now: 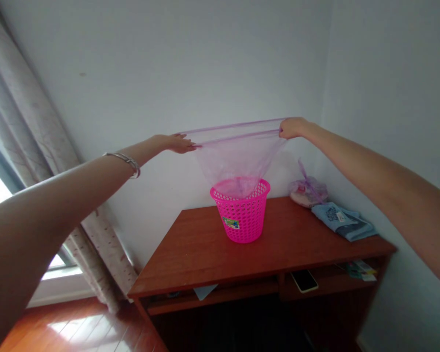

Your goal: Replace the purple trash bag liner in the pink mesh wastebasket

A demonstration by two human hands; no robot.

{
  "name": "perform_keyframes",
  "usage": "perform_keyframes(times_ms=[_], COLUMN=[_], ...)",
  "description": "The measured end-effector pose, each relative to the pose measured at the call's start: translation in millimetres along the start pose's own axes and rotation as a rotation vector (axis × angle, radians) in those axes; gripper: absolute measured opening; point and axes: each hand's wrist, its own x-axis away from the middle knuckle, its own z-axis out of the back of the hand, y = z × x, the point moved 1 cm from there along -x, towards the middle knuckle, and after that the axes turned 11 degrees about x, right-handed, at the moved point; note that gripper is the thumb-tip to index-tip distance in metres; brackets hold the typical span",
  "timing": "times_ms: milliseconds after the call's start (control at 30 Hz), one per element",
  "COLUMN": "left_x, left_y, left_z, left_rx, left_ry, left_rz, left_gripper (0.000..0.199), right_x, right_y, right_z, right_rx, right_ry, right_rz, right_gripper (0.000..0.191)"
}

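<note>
In the head view, 2 hands pull the mouth of a translucent purple plastic bag (pixel 238 159) taut: the left hand (pixel 176 143) holds 1 end with fingers extended, the right hand (pixel 292 128) grips the other, closed. The bag's lower part dips into a pink perforated plastic basket (pixel 244 220), upright on the wooden bench (pixel 198 254). A knotted bag (pixel 308 189) and folded blue garment (pixel 342 221) lie to the right.

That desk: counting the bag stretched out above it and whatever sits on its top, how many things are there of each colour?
Purple: 2 (the stretched bag and the knotted bag)
Pink: 1 (the basket)
Blue: 1 (the folded cloth)
Total: 4
</note>
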Motion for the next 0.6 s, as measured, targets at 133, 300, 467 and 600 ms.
perform_keyframes(times_ms=[133,300,467,600], left_x=[31.5,71.8,82.7,74.0], left_y=[12.4,33.1,28.8,21.1], left_z=[-10.9,5.2,33.5,27.5], left_rx=[0.207,0.297,0.512,0.487], left_ry=[-0.272,-0.303,-0.33,-0.282], left_rz=[-0.173,-0.184,-0.203,-0.225], left_gripper=[0.061,0.07,0.062,0.054], right_x=[16.4,37.8,45.2,45.0], right_y=[-4.6,-2.2,19.5,25.1], right_z=[-7.5,-15.1,1.4,3.6], right_rx=[-0.223,-0.431,-0.417,-0.262], right_ry=[-0.219,-0.28,-0.119,-0.062], right_rz=[0.189,0.32,0.272,0.174], right_gripper=[0.033,0.035,0.036,0.032])
